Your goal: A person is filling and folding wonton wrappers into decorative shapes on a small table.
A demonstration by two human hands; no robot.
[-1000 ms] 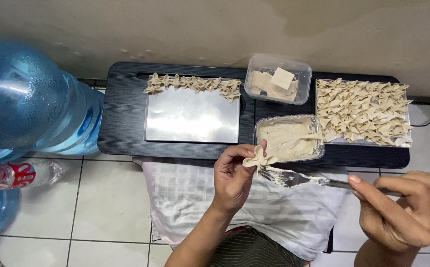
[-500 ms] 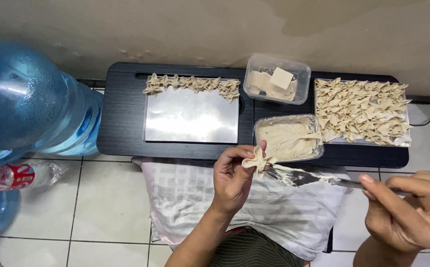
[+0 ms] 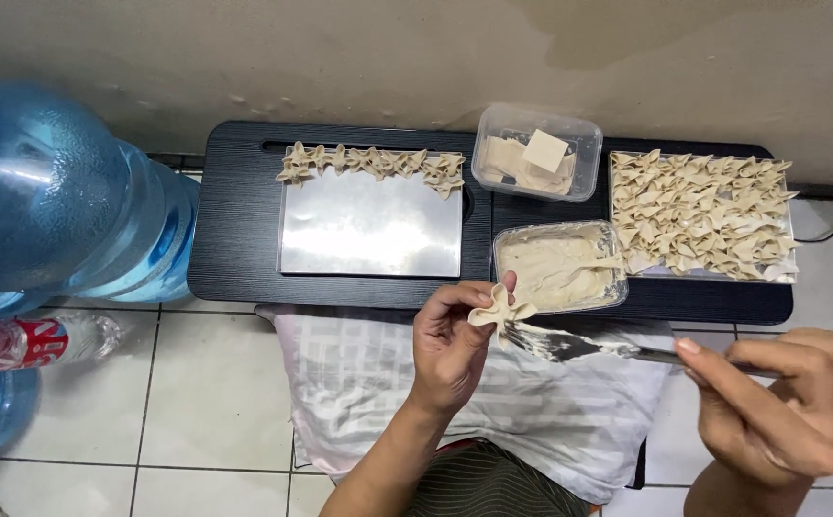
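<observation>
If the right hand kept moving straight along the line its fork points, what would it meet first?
Probably the folded dumpling pinched in the left hand: the right hand aims the fork leftward, tines just beside it, though depth is unclear.

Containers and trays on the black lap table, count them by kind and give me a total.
Clear plastic tubs: 2, one with square wrappers, one with pale filling.
Metal trays: 2, one with a single row of folded dumplings, one nearly covered with them.
Total: 4.
</observation>
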